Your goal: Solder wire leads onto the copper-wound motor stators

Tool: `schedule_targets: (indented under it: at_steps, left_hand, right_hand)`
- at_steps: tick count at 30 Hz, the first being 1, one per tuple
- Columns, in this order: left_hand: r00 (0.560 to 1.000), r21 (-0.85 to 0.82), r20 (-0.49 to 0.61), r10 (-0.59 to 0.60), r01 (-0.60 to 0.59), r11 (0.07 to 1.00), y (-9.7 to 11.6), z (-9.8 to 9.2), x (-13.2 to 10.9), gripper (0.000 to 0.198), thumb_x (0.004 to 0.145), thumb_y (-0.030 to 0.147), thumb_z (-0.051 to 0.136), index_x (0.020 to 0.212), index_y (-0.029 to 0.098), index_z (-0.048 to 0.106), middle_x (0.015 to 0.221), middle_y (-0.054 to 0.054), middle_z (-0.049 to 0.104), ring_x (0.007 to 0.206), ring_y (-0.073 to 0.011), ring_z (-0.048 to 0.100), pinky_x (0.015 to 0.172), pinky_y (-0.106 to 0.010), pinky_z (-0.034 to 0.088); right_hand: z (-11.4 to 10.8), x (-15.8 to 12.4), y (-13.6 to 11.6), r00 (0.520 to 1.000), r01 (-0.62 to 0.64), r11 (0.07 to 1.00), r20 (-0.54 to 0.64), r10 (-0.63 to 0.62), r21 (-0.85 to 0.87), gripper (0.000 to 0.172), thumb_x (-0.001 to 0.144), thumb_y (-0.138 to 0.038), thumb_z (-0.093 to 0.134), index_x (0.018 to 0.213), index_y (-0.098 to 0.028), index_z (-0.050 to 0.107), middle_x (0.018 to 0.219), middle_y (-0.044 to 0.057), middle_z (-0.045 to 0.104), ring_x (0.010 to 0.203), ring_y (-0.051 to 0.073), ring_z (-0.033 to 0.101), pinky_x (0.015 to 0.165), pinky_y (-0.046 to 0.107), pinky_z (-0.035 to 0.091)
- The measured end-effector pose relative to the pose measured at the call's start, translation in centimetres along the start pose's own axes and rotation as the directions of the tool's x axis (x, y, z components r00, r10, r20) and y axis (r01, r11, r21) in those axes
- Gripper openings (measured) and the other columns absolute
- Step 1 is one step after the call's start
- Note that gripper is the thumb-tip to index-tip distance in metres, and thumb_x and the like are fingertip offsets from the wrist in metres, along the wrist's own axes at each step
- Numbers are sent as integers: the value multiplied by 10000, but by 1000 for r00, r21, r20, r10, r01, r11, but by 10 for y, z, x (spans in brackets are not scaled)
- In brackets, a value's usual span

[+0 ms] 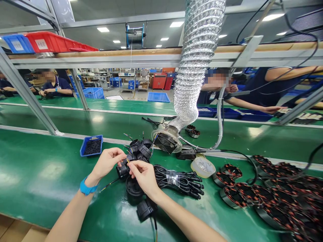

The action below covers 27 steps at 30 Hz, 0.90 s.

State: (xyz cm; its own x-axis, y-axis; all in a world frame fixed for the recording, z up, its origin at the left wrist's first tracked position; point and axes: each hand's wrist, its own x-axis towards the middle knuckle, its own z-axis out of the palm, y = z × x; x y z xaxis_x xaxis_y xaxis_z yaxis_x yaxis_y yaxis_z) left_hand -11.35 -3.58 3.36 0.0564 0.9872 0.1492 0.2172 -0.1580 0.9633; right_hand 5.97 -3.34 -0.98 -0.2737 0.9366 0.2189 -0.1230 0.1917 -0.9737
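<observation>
Over a cluster of black round plastic housings [145,151], my left hand [109,163] and my right hand [143,173] meet at the fingertips. Both are closed in a pinch on a thin yellow-and-black wire [128,160] that shows between them; its ends are hidden. A blue band is round my left wrist. Below my right hand lie another black housing [133,186] and a tilted one [146,210] with a cable coming out. Just right of my right hand rests a taped bundle of black cables [174,179].
A blue bin [91,146] of small black pieces stands left. A fume extraction hose [189,90] hangs down to a round fan [165,143]. A translucent tub [203,167] and many copper-wound rings [233,196] stand right. Co-workers sit across the bench.
</observation>
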Motion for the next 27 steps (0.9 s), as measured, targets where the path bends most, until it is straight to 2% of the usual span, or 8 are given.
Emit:
schedule_targets:
  at_steps: [9, 19, 27]
  left_hand:
    - [999, 37, 35, 8, -10, 999, 7, -2, -2, 260, 800, 378, 684, 705, 145, 620, 646, 16, 596, 540, -100, 550, 559, -217, 456]
    - [982, 184, 172, -73, 41, 982, 6, -18, -4, 253, 825, 388, 658, 733, 152, 641, 664, 18, 601, 578, -107, 562, 573, -205, 458]
    - [982, 136, 185, -37, 12, 991, 1, -16, 1, 283, 824, 425, 657, 732, 158, 638, 689, 6, 606, 618, -122, 560, 611, -220, 472]
  right_hand:
    - [-1, 0, 0, 999, 36, 997, 22, -34, -69, 241, 826, -356, 642, 779, -141, 740, 617, 18, 612, 500, 107, 522, 484, 227, 426]
    - [3, -1, 4, 1000, 5, 997, 12, -4, -82, 236, 816, -342, 634, 726, -143, 724, 609, 21, 626, 488, 105, 529, 480, 222, 419]
    - [5, 1, 0, 998, -56, 998, 6, 56, -25, 263, 796, -370, 639, 724, -132, 722, 577, 17, 628, 462, 95, 518, 470, 212, 411]
